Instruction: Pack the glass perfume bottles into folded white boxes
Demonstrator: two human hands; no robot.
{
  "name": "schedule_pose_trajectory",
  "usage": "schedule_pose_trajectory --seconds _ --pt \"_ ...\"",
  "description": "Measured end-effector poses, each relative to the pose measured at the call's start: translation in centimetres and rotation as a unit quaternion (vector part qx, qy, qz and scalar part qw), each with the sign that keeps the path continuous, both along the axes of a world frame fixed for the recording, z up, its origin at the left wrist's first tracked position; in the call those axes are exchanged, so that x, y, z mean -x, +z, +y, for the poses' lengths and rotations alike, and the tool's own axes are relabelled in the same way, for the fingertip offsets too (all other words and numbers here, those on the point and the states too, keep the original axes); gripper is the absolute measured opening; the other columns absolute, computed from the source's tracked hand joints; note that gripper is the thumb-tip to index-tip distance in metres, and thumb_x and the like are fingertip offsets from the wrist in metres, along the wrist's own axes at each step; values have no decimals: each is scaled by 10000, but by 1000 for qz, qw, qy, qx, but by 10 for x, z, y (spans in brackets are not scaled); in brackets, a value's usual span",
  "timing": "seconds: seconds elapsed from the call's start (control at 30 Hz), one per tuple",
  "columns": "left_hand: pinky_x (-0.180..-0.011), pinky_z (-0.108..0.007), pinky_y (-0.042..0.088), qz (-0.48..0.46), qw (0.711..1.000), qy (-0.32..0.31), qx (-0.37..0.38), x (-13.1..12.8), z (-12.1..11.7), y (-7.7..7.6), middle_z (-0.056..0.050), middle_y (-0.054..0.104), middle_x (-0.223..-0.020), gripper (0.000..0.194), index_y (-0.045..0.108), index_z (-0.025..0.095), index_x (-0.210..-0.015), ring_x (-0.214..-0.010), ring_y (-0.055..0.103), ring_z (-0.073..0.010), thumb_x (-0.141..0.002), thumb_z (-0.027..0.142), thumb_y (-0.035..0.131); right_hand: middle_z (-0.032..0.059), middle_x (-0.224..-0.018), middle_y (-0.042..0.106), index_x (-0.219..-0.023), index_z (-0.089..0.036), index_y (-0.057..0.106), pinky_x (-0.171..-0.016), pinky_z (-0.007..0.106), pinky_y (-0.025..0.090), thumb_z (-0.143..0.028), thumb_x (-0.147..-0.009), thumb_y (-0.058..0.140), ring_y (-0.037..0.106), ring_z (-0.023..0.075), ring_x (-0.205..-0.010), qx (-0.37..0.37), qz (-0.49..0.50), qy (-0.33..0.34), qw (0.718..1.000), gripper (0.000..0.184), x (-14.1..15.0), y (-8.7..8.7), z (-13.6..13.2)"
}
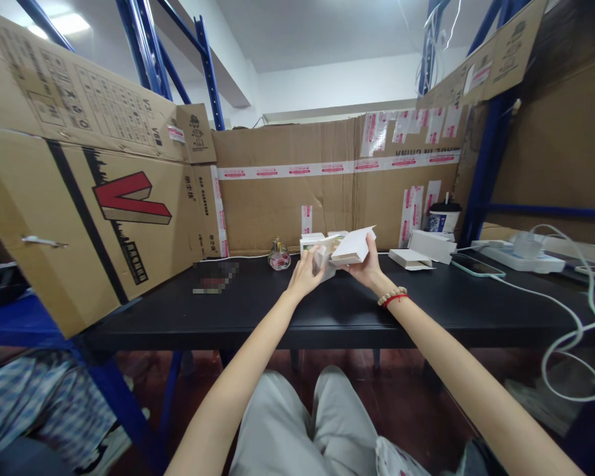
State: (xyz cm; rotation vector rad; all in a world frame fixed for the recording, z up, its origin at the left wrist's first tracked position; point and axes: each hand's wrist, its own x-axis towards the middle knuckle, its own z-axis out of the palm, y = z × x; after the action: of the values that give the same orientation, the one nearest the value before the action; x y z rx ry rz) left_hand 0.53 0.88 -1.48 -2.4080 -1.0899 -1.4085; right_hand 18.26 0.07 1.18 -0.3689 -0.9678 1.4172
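A small white cardboard box [351, 248] is tilted above the black table, with my right hand [369, 268] wrapped round its right side. To its left, the fingers of my left hand [305, 272] are closed on a translucent white piece [327, 270], which looks like thin plastic. That piece lies close against the box; whether it reaches inside I cannot tell. Behind my left hand more white packaging [311, 238] is partly hidden. A round glass perfume bottle [279, 256] with pinkish contents and a gold-coloured top stands upright left of my hands.
White cartons [429, 248] lie on the black table [248, 304] at the right, before a lidded cup [444, 217]. Further right are a phone [477, 264], a power strip [525, 256] and a looping white cable. Cardboard walls [287, 198] enclose the back and left.
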Motion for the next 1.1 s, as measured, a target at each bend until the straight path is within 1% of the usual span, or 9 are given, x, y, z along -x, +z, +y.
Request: schedule_pose_trajectory --seconds 0.1,0.2,0.3,0.43,0.57,0.67,0.8,1.0,1.1 --pt "-845 -351 462 33 999 0 -4 -1 -5 3 -81 497 -1069 517 376 203 -1254 -914 552 -187 -763 219 537 60 -880 680 -977 -223 536 -699 431 549 -662 -705 483 644 255 -864 -16 53 -27 998 519 -4 4 1" --pt "-868 -341 456 48 999 -14 -10 -2 -8 5 -87 500 -1084 497 401 184 -1234 -963 553 -195 -754 192 530 36 -900 677 -962 -239 524 -719 432 549 -619 -713 506 643 244 -874 -27 75 -37 996 455 -5 7 -1" --pt "-893 -342 452 47 999 -27 2 -3 -9 5 -82 527 -1155 506 379 209 -1251 -1024 556 -201 -768 187 525 41 -908 677 -979 -231 521 -720 433 550 -581 -712 533 646 245 -863 -33 54 -33 997 441 -3 7 -3" --pt "-865 -353 476 46 998 -14 27 -4 -11 6 -62 546 -1230 577 313 254 -1303 -1038 580 -214 -778 215 548 62 -893 681 -999 -212 527 -699 434 553 -568 -715 525 649 257 -860 -39 13 -15 999 456 -2 6 -4" --pt "-896 -347 468 74 997 -28 -18 -5 -11 6 -62 480 -1324 615 282 253 -1329 -1102 551 -214 -781 239 560 85 -867 687 -1007 -187 552 -674 434 556 -567 -723 495 654 271 -846 -22 -35 -1 999 478 -2 7 -5" --pt "-886 -336 473 86 996 -11 -36 -6 -10 6 -66 533 -1252 526 352 228 -1289 -1075 564 -203 -797 234 540 79 -853 692 -1008 -187 564 -656 428 560 -548 -730 489 661 266 -812 -2 -54 -12 998 462 -1 6 -6" --pt "-845 -313 484 102 994 27 -43 -7 -9 5 -56 586 -1124 403 432 215 -1206 -1014 589 -193 -813 229 520 86 -848 697 -996 -182 567 -638 419 563 -563 -745 469 665 265 -797 -6 -49 3 999 467 0 4 -5" --pt "-755 -269 495 118 991 44 -45 -8 -10 4 -40 597 -1073 364 443 214 -1159 -970 604 -183 -807 227 532 40 -846 687 -999 -217 532 -598 392 573 -587 -727 503 662 239 -793 -12 2 -77 997 460 -3 3 3" --pt "-705 -246 493 130 989 58 -40 -8 -12 6 -30 600 -1042 336 461 212 -1127 -950 606 -176 -801 237 539 36 -821 688 -991 -212 545 -614 379 576 -579 -736 506 660 233 -803 -4 -9 -98 995 449 -2 2 5"
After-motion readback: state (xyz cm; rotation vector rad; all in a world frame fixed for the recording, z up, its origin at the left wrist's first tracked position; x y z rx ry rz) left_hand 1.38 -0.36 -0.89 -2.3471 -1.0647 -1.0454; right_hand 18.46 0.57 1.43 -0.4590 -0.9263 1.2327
